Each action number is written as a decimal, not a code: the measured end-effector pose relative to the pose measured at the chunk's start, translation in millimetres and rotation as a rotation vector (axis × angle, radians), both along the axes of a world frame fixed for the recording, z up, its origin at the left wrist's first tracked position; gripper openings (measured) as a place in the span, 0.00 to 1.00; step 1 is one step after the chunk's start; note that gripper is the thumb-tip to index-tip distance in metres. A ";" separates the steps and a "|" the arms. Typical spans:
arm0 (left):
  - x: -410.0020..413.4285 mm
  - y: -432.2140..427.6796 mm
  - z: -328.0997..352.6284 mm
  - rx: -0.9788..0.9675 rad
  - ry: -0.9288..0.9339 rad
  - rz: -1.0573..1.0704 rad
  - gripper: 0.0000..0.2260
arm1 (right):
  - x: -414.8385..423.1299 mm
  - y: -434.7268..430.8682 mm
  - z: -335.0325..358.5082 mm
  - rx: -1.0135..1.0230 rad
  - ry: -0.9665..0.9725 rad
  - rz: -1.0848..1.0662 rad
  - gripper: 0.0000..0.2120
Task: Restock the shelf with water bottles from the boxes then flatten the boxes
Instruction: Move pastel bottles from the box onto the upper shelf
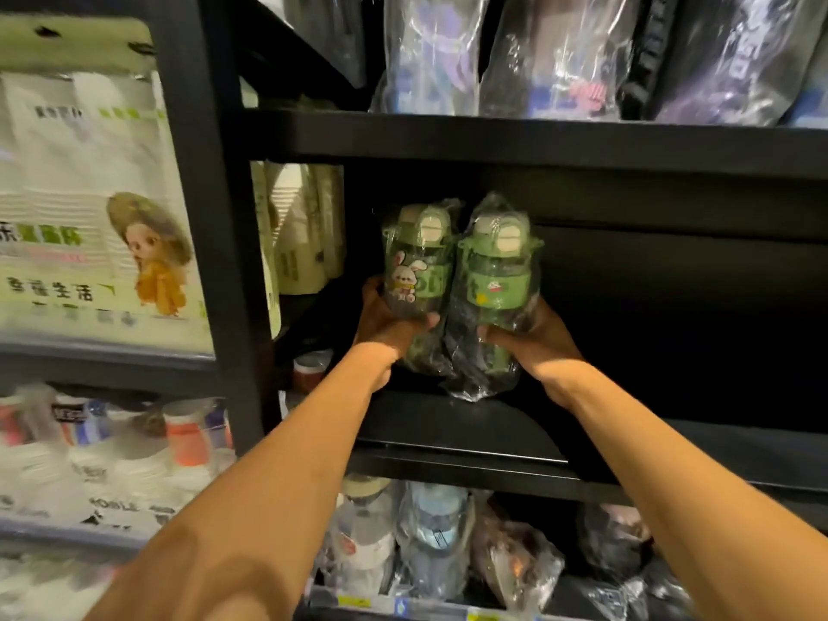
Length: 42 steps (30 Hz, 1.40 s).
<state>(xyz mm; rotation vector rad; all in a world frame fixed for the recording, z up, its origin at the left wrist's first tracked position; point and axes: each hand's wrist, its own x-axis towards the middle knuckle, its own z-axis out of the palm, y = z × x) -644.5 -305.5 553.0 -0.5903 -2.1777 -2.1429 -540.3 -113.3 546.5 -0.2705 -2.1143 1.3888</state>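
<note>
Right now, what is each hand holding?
Left hand: grips the rabbit bottle.
Right hand: grips the second bottle.

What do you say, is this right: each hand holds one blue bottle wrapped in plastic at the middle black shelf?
Only the colour is wrong: the bottles are green, not blue. The head view shows the left hand holding the rabbit-sticker bottle and the right hand holding the second bottle, both wrapped in plastic, at the middle black shelf.

At the black metal shelf's front, the left hand grips the rabbit-sticker green plastic-wrapped water bottle. The right hand grips the second green wrapped bottle, touching it.
</note>
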 end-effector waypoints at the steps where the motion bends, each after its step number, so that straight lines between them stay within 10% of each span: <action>1: -6.4 5.2 -2.8 0.010 0.004 -0.006 0.44 | -5.8 4.4 -1.0 0.018 0.010 0.029 0.37; 30: -49.0 13.1 -23.3 -0.056 0.211 -0.017 0.39 | -36.9 35.1 -14.7 -0.012 0.037 -0.022 0.34; 36: -8.0 -14.1 2.8 -0.353 0.345 0.191 0.40 | 2.4 19.2 19.7 0.003 -0.108 -0.142 0.50; 42: 79.5 -60.7 14.3 -0.640 0.354 0.168 0.19 | 90.2 -18.4 24.5 0.217 -0.214 -0.235 0.39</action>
